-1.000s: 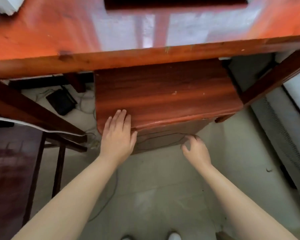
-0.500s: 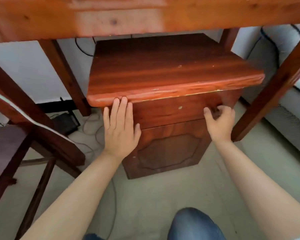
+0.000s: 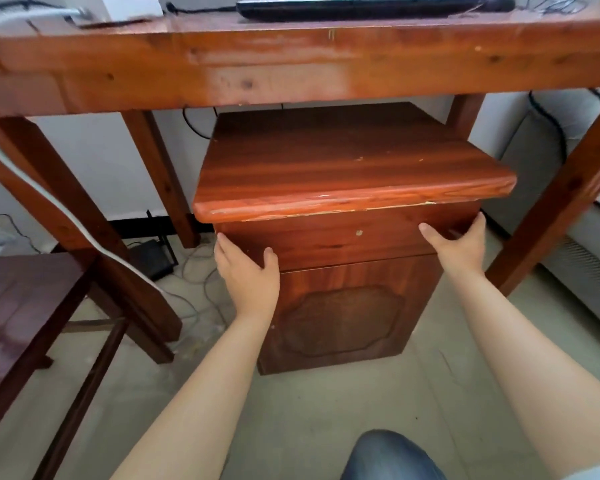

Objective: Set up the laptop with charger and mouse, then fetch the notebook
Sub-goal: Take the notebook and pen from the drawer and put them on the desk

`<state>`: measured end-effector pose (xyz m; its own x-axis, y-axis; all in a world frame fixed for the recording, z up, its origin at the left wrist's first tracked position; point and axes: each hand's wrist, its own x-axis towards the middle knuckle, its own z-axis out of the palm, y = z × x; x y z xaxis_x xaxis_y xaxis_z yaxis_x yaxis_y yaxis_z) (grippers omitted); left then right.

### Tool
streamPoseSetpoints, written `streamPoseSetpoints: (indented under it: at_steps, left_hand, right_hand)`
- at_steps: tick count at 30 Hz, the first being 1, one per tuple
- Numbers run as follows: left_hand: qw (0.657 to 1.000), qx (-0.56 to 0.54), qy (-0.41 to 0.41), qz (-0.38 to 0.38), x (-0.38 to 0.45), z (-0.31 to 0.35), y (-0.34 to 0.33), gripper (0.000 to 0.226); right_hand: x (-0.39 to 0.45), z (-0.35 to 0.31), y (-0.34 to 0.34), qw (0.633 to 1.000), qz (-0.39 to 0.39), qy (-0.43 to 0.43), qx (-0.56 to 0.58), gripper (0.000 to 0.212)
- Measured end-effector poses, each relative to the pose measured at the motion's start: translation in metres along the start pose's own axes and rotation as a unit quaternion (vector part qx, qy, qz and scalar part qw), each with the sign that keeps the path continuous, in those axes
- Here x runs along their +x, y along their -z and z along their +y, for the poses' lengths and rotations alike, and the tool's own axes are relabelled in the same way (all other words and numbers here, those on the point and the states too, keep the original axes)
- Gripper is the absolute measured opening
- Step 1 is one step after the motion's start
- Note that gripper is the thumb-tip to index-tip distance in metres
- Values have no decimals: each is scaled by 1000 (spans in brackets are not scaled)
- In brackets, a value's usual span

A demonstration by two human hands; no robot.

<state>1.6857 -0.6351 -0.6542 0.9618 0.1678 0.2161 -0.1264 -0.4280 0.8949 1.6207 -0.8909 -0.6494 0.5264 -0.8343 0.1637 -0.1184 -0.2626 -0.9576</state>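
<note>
The laptop [image 3: 368, 6] lies closed on the far side of the desk [image 3: 291, 67], a cable running off its left end. Below, the left hand [image 3: 248, 273] grips the left end of the cabinet [image 3: 343, 271] drawer front [image 3: 343, 242], thumb spread wide; the right hand [image 3: 459, 244] clasps its right end.
</note>
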Motion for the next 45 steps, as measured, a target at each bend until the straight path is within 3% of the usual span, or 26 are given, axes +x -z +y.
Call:
streamPoseSetpoints:
  at_steps: [3,8,12,23,26,30,33,37,40,42,45]
  left_hand:
    - [999,-25,22,30,4,13,-6,79]
    - [997,-17,53,57,10,22,-5,88]
    - [996,-27,62,50,11,25,-7,93]
    - [991,-68,87,74,-3,20,9,73]
    - [987,-81,96,101,-25,25,19,72]
    - [979,-104,119,133,-48,28,31,71]
    - [975,-116,124,144,-63,21,39,68]
    - [981,-125,92,121,-72,11,45,67]
    - [991,-78,40,105,-69,16,49,70]
    - [993,4,-49,110,-67,23,56,61]
    - [953,173,-234,89,-60,32,65,32]
  right_hand:
    - [5,-2,2,1000,-5,-6,0,98]
    - [4,-2,2,997,-4,23,-79,101]
    - [8,-2,2,997,-5,23,-72,103]
    - [-8,-2,21,1000,21,-17,3,73]
    - [-26,-6,32,997,71,-22,23,59]
    - [-47,-8,43,982,165,-72,55,62]
    - [-63,0,50,974,192,-76,91,40]
    - [-75,3,53,970,194,-96,110,34]
    - [-76,-10,47,968,224,-96,59,37]
    - [-83,-20,44,971,234,-48,-28,47]
    - [-99,-32,40,949,196,100,-224,40]
